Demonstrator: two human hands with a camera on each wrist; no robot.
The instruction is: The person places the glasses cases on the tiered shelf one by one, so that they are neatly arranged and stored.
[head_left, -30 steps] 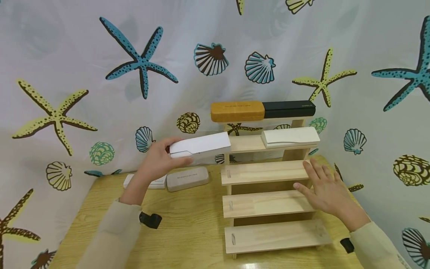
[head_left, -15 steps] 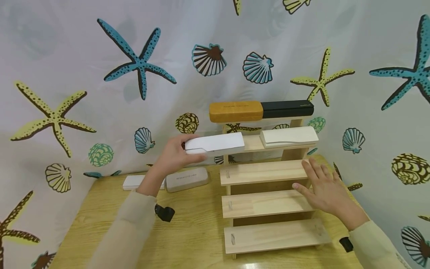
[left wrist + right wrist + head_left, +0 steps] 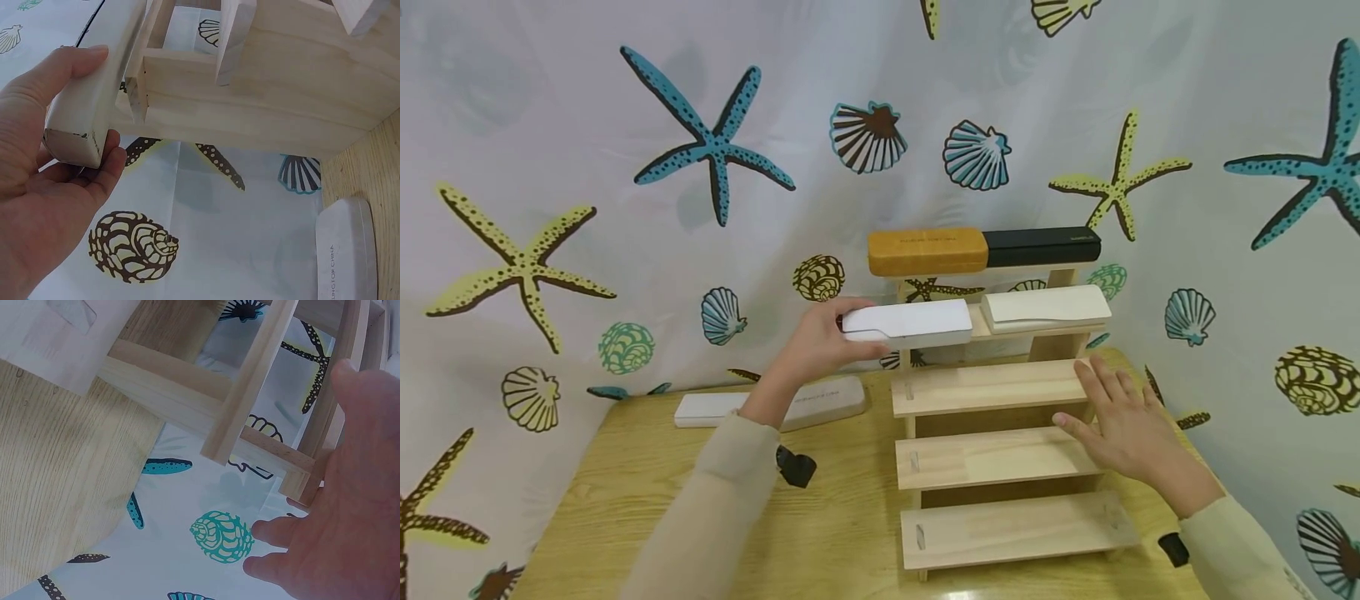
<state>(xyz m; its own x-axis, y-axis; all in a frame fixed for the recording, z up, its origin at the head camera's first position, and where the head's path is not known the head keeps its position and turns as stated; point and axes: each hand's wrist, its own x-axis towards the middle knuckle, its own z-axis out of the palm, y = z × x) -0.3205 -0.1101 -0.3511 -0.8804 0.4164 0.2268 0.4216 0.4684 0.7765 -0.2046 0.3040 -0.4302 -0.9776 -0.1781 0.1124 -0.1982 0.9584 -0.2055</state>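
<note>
The left hand [image 3: 822, 343] grips the left end of a white case [image 3: 917, 323] at the left part of the rack's second tier from the top. In the left wrist view, thumb and fingers pinch the white case [image 3: 94, 94] beside the wooden rack [image 3: 294, 81]; whether it touches the tier cannot be told. The right hand [image 3: 1135, 429], fingers spread, rests at the right edge of the wooden rack [image 3: 992, 387]. In the right wrist view the right hand [image 3: 350, 487] lies against the rack's side. A cream case [image 3: 1047, 307] lies on the same tier, at the right.
An orange case [image 3: 927, 252] and a black case [image 3: 1041, 245] lie end to end on the top tier. On the wooden table [image 3: 827, 517], a white case [image 3: 706, 408] and a grey case [image 3: 829, 400] lie behind the left forearm. A patterned curtain [image 3: 820, 67] hangs behind.
The left hand has moved right with the white case, from left of the rack to over the second tier. The right hand has stayed at the rack's right edge.
</note>
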